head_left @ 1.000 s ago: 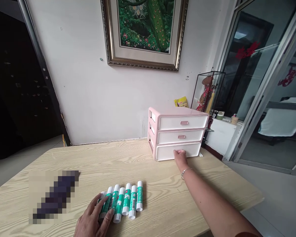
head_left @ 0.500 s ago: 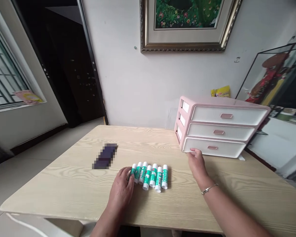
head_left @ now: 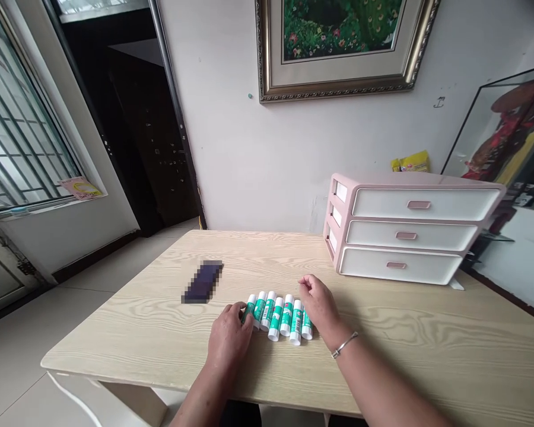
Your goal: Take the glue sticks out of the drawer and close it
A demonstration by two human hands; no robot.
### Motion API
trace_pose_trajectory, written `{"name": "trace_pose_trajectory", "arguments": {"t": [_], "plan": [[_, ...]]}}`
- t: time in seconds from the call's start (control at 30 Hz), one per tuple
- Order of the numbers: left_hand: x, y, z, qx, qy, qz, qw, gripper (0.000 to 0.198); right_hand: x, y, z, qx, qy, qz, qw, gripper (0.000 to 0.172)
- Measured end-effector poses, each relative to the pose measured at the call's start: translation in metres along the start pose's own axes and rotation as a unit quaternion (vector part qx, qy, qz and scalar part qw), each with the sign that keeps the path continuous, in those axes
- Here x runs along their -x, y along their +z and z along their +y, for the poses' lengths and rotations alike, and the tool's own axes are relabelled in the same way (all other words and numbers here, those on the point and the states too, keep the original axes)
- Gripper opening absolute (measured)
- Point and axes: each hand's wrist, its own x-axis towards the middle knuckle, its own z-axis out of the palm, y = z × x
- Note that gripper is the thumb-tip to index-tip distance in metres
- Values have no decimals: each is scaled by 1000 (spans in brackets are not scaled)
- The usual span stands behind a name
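Observation:
Several white and green glue sticks [head_left: 278, 314] lie side by side in a row on the light wooden table [head_left: 404, 344]. My left hand [head_left: 228, 338] rests at the row's left end, fingers curled against the outermost stick. My right hand [head_left: 318, 305] hovers at the row's right end, fingers loosely curled and apart, holding nothing. A pink organizer with three white drawers [head_left: 409, 234], all shut, stands at the back right of the table.
A dark flat object [head_left: 202, 281] lies on the table left of the sticks. A framed picture [head_left: 342, 44] hangs on the wall above. A glass display case [head_left: 502, 136] stands at the right. An open dark doorway [head_left: 133, 124] is at the left.
My right hand has left the bottom drawer and come back to the right end of the glue sticks. The view swung left and down. My left hand stays by the sticks.

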Motion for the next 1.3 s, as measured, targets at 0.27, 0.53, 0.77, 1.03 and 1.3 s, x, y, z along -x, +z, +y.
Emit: {"name": "trace_pose_trajectory", "arguments": {"t": [0.27,0.53,0.77,1.03,1.3], "plan": [[-17,-5,5,-116,-4,-39,993,34,3,-5,-9,10,31,-16,999,17],[-34,-17,15,-79,49,-8,996,31,2,-13,-24,-23,-12,38,999,21],[-56,-2,44,79,225,7,971,32,-4,-20,-69,-85,-34,-29,995,40],[-33,11,60,84,321,-96,938,33,1,-8,-38,-24,-68,-65,995,31],[-19,0,66,182,291,-185,921,38,11,-17,-48,-110,-18,-98,989,25]]}}
